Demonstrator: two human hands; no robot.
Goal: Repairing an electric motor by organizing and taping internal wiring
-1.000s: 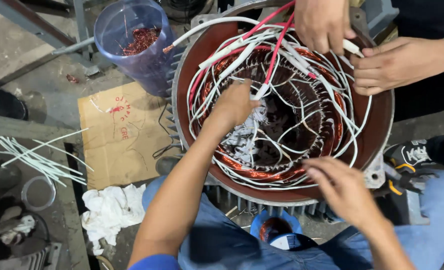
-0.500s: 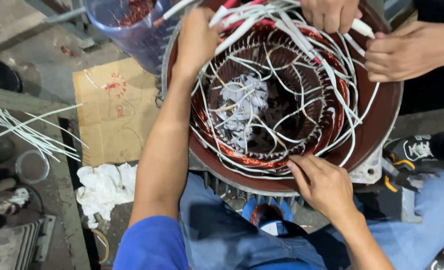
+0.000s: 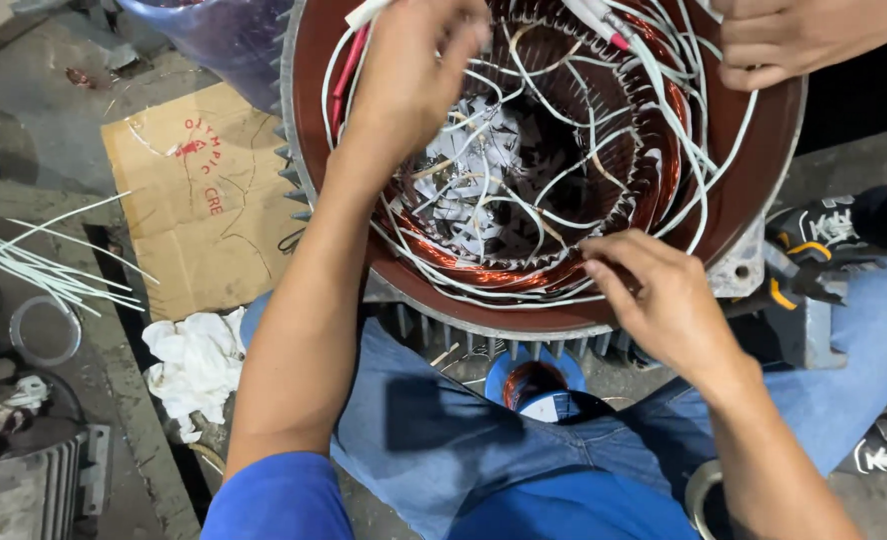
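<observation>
concrete floor (image 3: 34, 60) carries a cardboard sheet (image 3: 199, 195) and white rag (image 3: 199, 365). between the knees stands the round motor stator (image 3: 754, 190). left hand (image 3: 414, 75) pinches white wires (image 3: 564, 180) at its far rim; right hand (image 3: 659, 295) presses the near copper winding (image 3: 464, 272), fingers bent, holding nothing. another person's hand (image 3: 794, 40) grips wires.

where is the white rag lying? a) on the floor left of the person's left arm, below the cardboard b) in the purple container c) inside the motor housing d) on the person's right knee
a: the white rag lies crumpled on the floor just below the cardboard, left of the left arm whose left hand reaches into the motor housing.
</observation>
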